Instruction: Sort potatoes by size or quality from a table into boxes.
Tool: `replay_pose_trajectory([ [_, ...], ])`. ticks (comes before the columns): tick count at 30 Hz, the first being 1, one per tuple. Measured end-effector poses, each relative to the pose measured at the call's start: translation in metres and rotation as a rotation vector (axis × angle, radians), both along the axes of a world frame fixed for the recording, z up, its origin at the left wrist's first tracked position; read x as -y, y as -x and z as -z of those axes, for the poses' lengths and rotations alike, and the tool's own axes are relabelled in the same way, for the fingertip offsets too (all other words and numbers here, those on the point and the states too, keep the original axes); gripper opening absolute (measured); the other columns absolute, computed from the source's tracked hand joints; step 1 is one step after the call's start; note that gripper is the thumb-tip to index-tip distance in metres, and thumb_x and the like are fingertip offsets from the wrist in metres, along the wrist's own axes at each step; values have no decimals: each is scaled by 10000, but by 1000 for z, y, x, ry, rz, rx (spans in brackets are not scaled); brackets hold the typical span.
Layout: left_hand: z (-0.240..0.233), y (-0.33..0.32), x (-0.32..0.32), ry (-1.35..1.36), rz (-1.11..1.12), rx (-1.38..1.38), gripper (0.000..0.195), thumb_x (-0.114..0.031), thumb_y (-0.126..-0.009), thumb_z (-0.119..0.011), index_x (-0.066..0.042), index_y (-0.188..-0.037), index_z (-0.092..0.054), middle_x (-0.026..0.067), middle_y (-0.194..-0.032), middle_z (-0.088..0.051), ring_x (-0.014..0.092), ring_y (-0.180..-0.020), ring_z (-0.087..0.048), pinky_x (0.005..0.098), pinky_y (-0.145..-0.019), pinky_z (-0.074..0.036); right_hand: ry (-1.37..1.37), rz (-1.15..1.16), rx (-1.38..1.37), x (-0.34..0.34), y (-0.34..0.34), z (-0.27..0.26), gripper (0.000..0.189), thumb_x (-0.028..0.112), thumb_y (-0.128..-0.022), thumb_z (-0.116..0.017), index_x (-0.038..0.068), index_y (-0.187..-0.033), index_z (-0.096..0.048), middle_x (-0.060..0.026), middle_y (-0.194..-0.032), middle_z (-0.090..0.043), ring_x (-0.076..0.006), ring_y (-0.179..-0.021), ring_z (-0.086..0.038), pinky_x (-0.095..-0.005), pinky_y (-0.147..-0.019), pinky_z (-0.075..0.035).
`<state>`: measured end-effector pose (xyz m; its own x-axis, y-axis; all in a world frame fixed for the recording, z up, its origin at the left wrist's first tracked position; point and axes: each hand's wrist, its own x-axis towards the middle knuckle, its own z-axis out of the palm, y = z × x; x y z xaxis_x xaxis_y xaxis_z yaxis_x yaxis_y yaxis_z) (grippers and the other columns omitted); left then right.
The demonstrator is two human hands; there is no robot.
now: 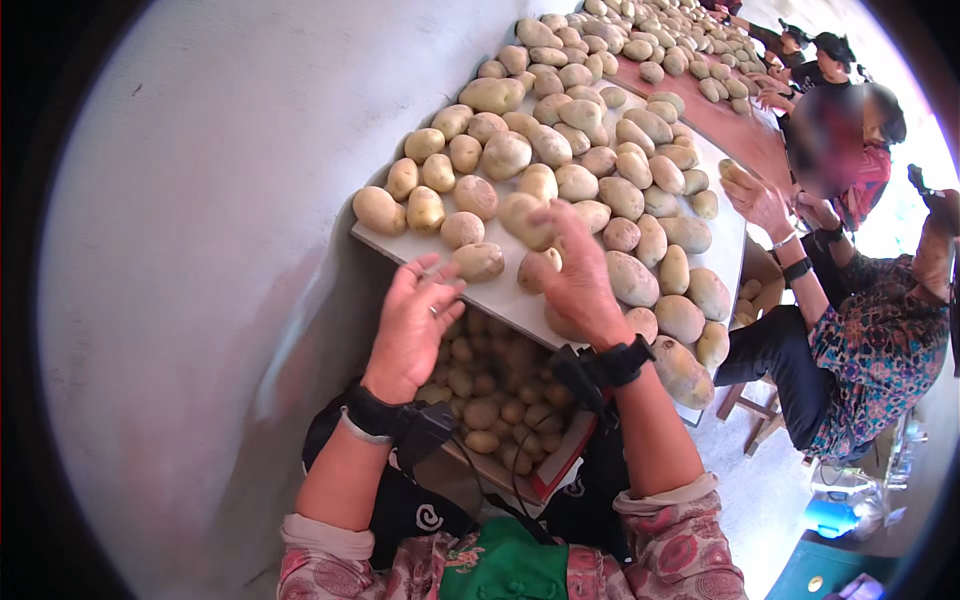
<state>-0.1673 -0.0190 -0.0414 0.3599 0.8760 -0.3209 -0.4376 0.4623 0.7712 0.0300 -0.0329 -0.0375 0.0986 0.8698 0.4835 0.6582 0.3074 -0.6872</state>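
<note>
My left hand [414, 322] is held with its fingers apart and nothing in it, at the near edge of the white tabletop [517, 304]. A potato [480, 262] lies right by its fingertips. My right hand [581, 281] reaches over the board, blurred, its fingers against a pale potato [521, 219] that is blurred too. Below its thumb is another potato [531, 274], partly covered. Whether the right hand grips either one is unclear. Many more potatoes [508, 155] of mixed size cover the board beyond my hands.
Under the board's edge, a cardboard box [487, 466] of smaller potatoes stands between my legs. A plastered wall [210, 187] rises at left. At right a seated person's hand [754, 202] holds a potato; other people sit farther along a reddish board [690, 112] with more potatoes.
</note>
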Motion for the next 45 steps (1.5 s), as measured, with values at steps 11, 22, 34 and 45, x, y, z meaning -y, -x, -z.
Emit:
replay_pose_trajectory([
  [11, 11, -18, 11, -31, 168, -66, 450, -178, -813, -556, -80, -1218, -388, 83, -1277, -376, 199, -1103, -417, 347, -907, -339, -122, 50, 161, 15, 12, -6, 313, 85, -737, -585, 34, -1042, -535, -187, -1106, -519, -349, -1030, -496, -398, -829, -407],
  [22, -2, 13, -16, -119, 45, 10, 224, -155, -862, -519, -111, -1075, -464, 2, -1108, -523, 121, -963, -504, 265, -792, -401, 674, -466, 251, 102, 50, 81, 220, 248, -780, -563, 53, -877, -539, -177, -844, -571, -367, -801, -566, -430, -678, -469],
  [34, -7, -32, 18, -59, 290, -29, 511, -96, -819, -514, -77, -1285, -304, 93, -1129, -507, 154, -911, -542, 265, -747, -447, 1079, 77, 398, 152, 30, 259, 364, 243, -831, -424, 146, -1165, -532, -214, -1207, -491, -401, -1171, -408, -644, -925, -247],
  [45, -31, -18, 11, -100, 121, 49, 656, -91, -813, -506, -94, -1372, -162, 99, -1123, -517, 160, -921, -542, 275, -740, -458, 1048, 451, 450, 157, 71, 384, 353, 282, -852, -392, 136, -1137, -542, -206, -1198, -492, -391, -1177, -394, -633, -908, -276],
])
